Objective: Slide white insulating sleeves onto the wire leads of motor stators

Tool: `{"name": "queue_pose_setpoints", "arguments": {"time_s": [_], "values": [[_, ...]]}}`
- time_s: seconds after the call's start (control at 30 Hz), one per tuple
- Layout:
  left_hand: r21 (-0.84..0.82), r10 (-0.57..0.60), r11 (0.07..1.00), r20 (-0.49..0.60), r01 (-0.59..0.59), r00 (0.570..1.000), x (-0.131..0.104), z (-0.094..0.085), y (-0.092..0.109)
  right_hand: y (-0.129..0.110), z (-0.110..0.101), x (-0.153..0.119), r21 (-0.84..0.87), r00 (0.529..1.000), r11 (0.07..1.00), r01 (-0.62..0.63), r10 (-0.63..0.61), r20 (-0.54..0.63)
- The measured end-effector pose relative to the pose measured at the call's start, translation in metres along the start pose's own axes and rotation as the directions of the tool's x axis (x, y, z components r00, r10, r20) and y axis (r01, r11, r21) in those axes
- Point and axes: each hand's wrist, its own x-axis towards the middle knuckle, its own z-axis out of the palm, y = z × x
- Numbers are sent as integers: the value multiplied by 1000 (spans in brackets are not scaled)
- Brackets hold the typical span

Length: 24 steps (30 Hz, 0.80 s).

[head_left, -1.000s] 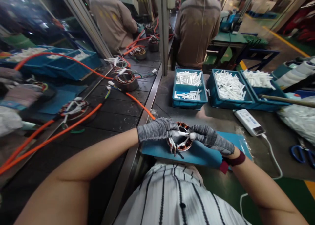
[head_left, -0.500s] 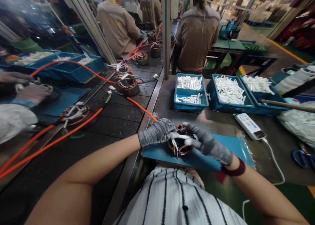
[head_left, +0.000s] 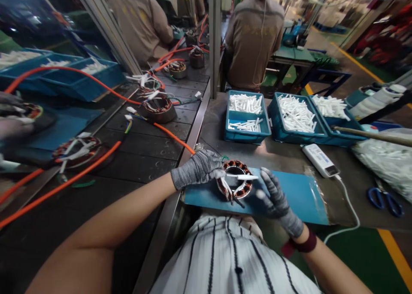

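A motor stator (head_left: 243, 165) with copper windings lies on a blue mat (head_left: 289, 195) in front of me. My left hand (head_left: 203, 168), in a grey knit glove, is at its left side with thumb and fingers pinched on a white sleeved wire. That white sleeve (head_left: 247, 177) points right across the stator's round opening. My right hand (head_left: 276, 199), gloved too, is just right of the stator, fingers apart, holding nothing. White leads (head_left: 226, 188) and a dark wire end hang at the stator's near edge.
Blue bins (head_left: 247, 135) of short white tubes stand behind the mat. To the right are a white device (head_left: 320, 160) with a cable, blue-handled scissors (head_left: 385, 199) and a plastic bag (head_left: 386, 156). More stators (head_left: 159, 109) and orange cables lie left; a co-worker's gloved hand (head_left: 16, 126) is there.
My right hand has let go of the white sleeve and moved right, its fingers spreading. My left hand keeps its pinch. The stator's opening shows more fully.
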Motion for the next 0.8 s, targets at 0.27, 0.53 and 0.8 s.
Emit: {"name": "queue_pose_setpoints", "arguments": {"time_s": [0.27,0.53,0.8], "values": [[48,227,973,-80,-224,971,-23,9,4,7,40,30,-257,994,964,60,-80,-69],[-9,-217,976,-205,220,954,-22,21,20,-20,-7,92,57,992,990,-126,124,38],[237,-160,957,-47,167,986,-3,40,36,-38,-14,102,306,831,859,-410,213,514]]}}
